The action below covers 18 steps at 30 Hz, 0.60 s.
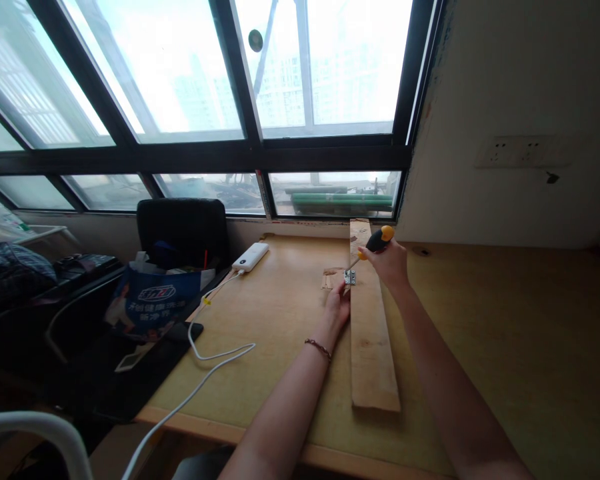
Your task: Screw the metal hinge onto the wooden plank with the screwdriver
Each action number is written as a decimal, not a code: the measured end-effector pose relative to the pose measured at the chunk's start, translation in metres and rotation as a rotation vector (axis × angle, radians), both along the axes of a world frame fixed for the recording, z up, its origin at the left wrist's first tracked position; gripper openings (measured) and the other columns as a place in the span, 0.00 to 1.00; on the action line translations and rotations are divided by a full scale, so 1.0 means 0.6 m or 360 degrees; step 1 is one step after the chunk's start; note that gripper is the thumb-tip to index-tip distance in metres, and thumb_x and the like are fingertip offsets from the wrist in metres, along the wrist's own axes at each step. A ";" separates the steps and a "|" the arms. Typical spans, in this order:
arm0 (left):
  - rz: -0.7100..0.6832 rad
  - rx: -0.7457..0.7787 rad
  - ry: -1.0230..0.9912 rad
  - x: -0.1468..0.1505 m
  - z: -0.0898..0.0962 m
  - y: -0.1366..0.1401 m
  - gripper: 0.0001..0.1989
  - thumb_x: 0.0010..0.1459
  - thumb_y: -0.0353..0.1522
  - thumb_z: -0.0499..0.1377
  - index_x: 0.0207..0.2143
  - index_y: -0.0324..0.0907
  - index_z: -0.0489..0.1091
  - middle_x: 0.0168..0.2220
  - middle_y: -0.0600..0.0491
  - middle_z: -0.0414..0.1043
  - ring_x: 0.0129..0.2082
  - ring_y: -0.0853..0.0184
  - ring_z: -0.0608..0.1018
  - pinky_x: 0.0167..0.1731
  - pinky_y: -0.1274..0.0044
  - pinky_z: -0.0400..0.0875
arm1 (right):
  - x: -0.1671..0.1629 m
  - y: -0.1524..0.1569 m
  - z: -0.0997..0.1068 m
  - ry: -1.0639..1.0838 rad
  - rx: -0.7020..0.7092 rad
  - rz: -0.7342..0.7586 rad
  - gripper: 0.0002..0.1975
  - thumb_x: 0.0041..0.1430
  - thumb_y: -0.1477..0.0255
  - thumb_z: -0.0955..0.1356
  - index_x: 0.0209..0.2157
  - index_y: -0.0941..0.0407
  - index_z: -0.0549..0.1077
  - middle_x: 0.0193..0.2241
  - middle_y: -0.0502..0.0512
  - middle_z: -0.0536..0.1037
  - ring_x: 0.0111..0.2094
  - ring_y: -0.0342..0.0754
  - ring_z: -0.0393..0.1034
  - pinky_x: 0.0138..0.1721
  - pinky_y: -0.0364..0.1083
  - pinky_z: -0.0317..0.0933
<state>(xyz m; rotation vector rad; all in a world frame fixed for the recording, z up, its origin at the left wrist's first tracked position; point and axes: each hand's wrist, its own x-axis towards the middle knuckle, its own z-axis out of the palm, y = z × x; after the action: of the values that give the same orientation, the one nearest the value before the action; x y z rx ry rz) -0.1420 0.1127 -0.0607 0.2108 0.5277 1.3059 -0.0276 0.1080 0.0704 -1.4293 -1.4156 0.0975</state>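
My right hand (391,263) is closed around a screwdriver (379,239) with a black and yellow handle, tilted so its shaft slants down to the left. The tip meets a small metal hinge (350,277) on the left edge of a long wooden board (373,347). From the near side, my left hand (338,304) pinches at the hinge, its fingertips partly hidden beside the board. Left of the hinge lies a small piece of brown material (331,277), possibly wood or cardboard.
The board lies lengthwise on a wooden table (270,320). A white power bank (251,257) with a white cable (220,359) lies at the table's left edge. Beyond that edge stand a black chair (183,230) and a blue bag (153,300). Windows and a wall rise behind.
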 end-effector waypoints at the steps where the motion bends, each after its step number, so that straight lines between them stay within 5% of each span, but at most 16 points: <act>1: 0.0008 -0.0002 0.0002 0.000 0.000 0.000 0.07 0.51 0.26 0.54 0.33 0.36 0.70 0.29 0.49 0.75 0.34 0.65 0.77 0.41 0.73 0.70 | -0.003 0.000 -0.002 0.0038 -0.0003 0.0012 0.18 0.38 0.61 0.72 0.28 0.58 0.69 0.25 0.59 0.77 0.29 0.56 0.73 0.30 0.49 0.66; 6: 0.0035 -0.0010 0.0042 0.001 0.000 0.002 0.07 0.51 0.26 0.54 0.32 0.36 0.70 0.31 0.47 0.75 0.35 0.64 0.77 0.42 0.72 0.69 | -0.016 -0.003 -0.007 0.0395 -0.0102 0.0374 0.19 0.43 0.60 0.70 0.33 0.58 0.68 0.27 0.56 0.77 0.20 0.49 0.72 0.17 0.43 0.64; 18: 0.0153 0.0036 0.0006 -0.002 -0.006 0.008 0.06 0.48 0.23 0.54 0.29 0.35 0.69 0.28 0.49 0.74 0.31 0.69 0.76 0.43 0.75 0.68 | -0.005 -0.017 0.015 0.0510 -0.0115 0.0312 0.17 0.44 0.63 0.70 0.31 0.59 0.65 0.20 0.53 0.74 0.14 0.47 0.69 0.11 0.40 0.63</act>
<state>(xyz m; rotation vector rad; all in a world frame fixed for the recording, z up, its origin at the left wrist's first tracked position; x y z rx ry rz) -0.1433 0.1172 -0.0644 0.2085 0.5319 1.4054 -0.0306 0.0981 0.0792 -1.2638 -1.2903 0.4857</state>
